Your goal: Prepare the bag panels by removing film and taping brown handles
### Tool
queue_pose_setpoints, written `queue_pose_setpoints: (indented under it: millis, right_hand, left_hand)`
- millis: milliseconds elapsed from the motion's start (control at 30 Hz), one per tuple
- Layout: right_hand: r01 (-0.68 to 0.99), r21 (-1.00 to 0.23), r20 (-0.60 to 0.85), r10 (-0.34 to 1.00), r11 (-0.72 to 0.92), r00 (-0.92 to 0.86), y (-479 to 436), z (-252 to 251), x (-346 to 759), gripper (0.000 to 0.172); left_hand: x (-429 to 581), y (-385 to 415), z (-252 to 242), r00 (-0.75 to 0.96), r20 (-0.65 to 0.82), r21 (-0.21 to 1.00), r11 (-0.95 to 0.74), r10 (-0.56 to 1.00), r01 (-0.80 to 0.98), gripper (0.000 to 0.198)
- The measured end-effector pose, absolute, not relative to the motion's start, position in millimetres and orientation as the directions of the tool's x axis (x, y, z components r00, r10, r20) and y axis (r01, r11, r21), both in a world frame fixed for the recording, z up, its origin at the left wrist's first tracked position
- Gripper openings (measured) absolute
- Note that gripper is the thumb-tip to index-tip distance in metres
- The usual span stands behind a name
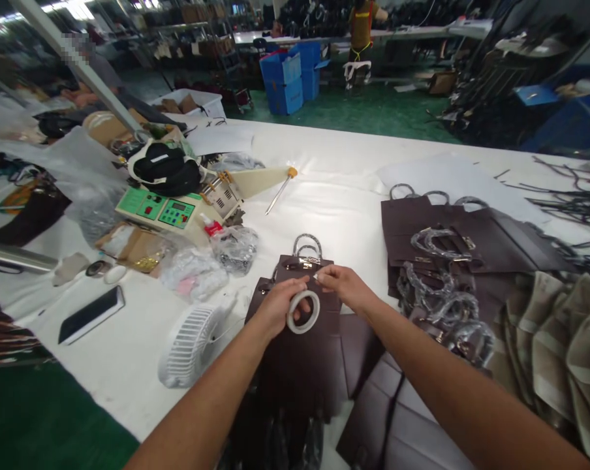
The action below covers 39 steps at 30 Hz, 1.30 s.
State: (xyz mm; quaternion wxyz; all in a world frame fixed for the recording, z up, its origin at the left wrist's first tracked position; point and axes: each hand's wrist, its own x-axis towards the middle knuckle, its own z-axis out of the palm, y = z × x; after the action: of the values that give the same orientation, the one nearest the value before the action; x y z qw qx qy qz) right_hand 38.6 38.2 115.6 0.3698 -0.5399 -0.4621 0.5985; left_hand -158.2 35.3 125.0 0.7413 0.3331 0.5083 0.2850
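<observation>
My left hand [281, 303] is closed on a roll of white tape [303, 328], with its fingers showing through the ring. Close beside it, my right hand [346, 285] pinches thumb and finger together; a small whitish bit shows at the tips, too small to name. Both hands are over a dark brown handbag [299, 372] on the white table. The bag's handles [307, 245] are wrapped in clear plastic and stand up at its far end, with a metal clasp [309, 262] just below them.
More brown bags [436, 228] are stacked on the right, beside beige padded pieces [552, 333]. On the left are a white fan [187, 349], a phone [92, 313], plastic bags [194, 271] and a machine with green panels [162, 209]. A screwdriver [280, 192] rests farther back.
</observation>
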Motion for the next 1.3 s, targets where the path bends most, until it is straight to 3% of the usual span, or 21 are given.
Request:
queue_pose_setpoints:
  millis: [233, 333, 500, 767, 900, 1067, 1167, 1300]
  right_hand:
    - [0.173, -0.943, -0.286, 0.958, -0.286, 0.024, 90, 49, 17, 0.021]
    - [0.234, -0.928, -0.285, 0.957, -0.289, 0.048, 95, 48, 15, 0.024]
    - [0.384, -0.877, -0.278, 0.957, -0.288, 0.081, 103, 52, 8, 0.019]
    - [0.484, -0.779, -0.337, 0.917, -0.398, 0.212, 114, 51, -1, 0.017]
    - [0.678, -0.685, -0.149, 0.962, -0.267, 0.229, 107, 50, -4, 0.013]
    - [0.855, -0.518, 0.069, 0.997, 0.004, 0.037, 95, 42, -7, 0.024]
    - [0.878, -0.476, 0.09, 0.996, 0.049, -0.007, 95, 40, -10, 0.025]
    - [0.901, -0.434, -0.005, 1.0, 0.025, -0.03, 106, 51, -8, 0.025]
  left_hand:
    - [-168, 76, 86, 0.249, -0.486, 0.823, 0.534, 0.838, -0.194, 0.053]
    - [-171, 73, 75, 0.238, -0.444, 0.842, 0.493, 0.864, -0.217, 0.051]
    - [-172, 69, 73, 0.235, -0.433, 0.853, 0.48, 0.87, -0.205, 0.029]
    - [-172, 67, 72, 0.205, -0.452, 0.846, 0.49, 0.868, -0.21, 0.033]
    - [-173, 67, 67, 0.207, -0.457, 0.843, 0.495, 0.865, -0.212, 0.041]
    - [-174, 66, 65, 0.2, -0.435, 0.857, 0.472, 0.878, -0.206, 0.025]
    - [-174, 65, 65, 0.205, -0.411, 0.874, 0.448, 0.888, -0.187, 0.023]
    - [-169, 66, 68, 0.196, -0.416, 0.883, 0.446, 0.888, -0.145, 0.023]
